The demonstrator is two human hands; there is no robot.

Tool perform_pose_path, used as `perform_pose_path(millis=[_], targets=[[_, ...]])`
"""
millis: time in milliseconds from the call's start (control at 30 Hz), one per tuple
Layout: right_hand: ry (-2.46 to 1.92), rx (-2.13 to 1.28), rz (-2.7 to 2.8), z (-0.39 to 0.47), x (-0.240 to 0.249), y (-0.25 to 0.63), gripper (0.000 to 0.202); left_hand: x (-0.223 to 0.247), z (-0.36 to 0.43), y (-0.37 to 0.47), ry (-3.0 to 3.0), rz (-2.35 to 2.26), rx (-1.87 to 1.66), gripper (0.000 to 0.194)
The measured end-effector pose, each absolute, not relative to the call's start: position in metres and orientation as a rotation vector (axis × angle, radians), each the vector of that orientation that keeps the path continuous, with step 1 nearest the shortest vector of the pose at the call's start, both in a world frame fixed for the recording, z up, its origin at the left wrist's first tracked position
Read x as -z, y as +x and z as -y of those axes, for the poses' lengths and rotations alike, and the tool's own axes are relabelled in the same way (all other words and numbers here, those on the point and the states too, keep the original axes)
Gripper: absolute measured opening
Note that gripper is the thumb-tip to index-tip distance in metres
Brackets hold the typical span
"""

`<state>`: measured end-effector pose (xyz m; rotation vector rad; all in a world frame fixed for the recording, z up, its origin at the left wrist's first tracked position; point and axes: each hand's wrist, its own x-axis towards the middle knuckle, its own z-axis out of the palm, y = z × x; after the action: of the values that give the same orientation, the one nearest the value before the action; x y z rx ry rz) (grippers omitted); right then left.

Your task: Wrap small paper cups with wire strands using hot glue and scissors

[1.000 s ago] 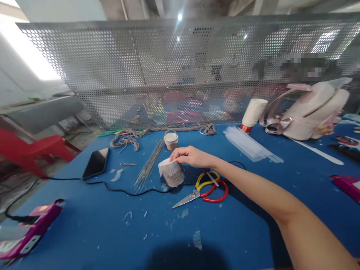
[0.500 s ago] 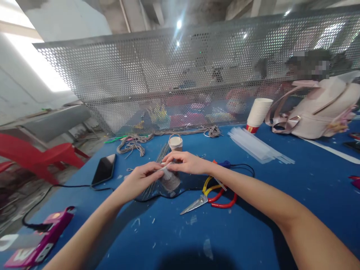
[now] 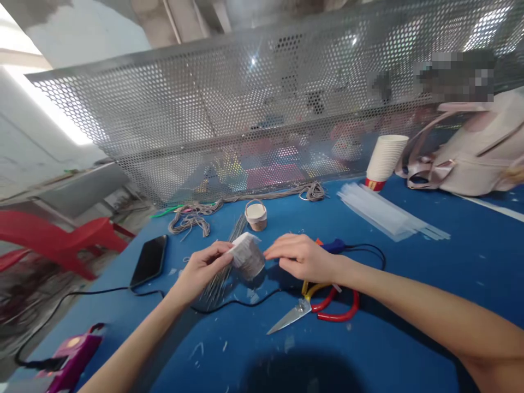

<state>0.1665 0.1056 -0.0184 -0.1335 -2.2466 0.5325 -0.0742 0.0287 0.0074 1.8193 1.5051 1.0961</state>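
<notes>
Over blue table [image 3: 409,305], left hand [image 3: 202,267] pinches wrapped cup [image 3: 246,256]; right hand [image 3: 301,257] hovers beside, fingers curled.

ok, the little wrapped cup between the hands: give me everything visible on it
The small cup is short and stubby, its side covered in grey-brown cord-like wrapping and its end white. It is tilted, white end toward the left hand, which grips that end with its fingertips and holds it just above the blue table. The right hand hovers close beside it, fingertips near the wrapped side; contact cannot be told.
</notes>
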Motion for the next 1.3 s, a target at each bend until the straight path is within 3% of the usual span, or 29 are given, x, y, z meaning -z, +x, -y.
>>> perform_pose_path(millis=[267, 467, 1000, 1233, 1300], targets=[[-0.38, -0.672, 2.028, -0.085, 0.023, 0.15, 0.005, -0.002, -0.026, -0.049, 1.737, -1.651, -1.196, 0.021], [-0.508, -0.69, 1.979, -0.076, 0.03, 0.14, 0.015, 0.003, -0.019, -0.035, 1.785, -1.699, -1.31, 0.016], [-0.675, -1.135, 1.838, -0.07, 0.02, 0.139, 0.017, 0.001, -0.014, -0.033, 1.673, -1.675, -1.244, 0.016], [-0.594, -1.067, 1.85, -0.075, 0.016, 0.146, 0.007, 0.001, -0.017, -0.032, 1.512, -1.74, -1.225, 0.022], [-0.548, -0.964, 1.878, -0.079, 0.016, 0.149, 0.013, 0.0, -0.017, -0.034, 1.473, -1.744, -1.221, 0.023]])
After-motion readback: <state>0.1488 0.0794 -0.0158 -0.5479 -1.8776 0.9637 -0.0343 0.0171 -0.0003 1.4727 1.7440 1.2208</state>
